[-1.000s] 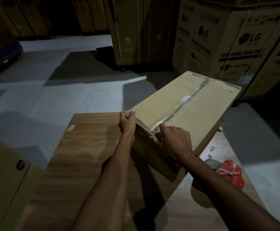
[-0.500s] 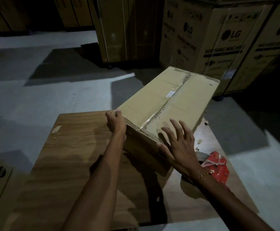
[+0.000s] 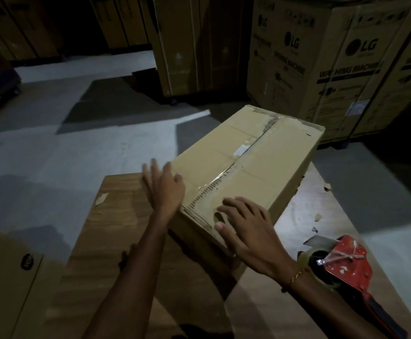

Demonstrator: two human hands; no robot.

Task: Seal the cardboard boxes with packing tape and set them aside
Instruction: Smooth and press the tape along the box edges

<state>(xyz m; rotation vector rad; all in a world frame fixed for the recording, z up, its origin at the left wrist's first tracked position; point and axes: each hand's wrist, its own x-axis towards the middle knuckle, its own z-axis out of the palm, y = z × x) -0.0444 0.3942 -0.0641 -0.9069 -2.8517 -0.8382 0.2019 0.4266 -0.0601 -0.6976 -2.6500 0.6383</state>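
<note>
Two hands on taped cardboard box [image 3: 260,167], left hand [image 3: 165,189] fingers spread, right hand [image 3: 246,228] fingers flat.

Matt cardboard box [image 3: 260,167], glossy tape [image 3: 220,184], wood-grain table [image 3: 116,216].

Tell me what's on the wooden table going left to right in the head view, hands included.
Scrap of tape backing → left hand → right hand, flat on the cardboard box → red tape dispenser.
</note>
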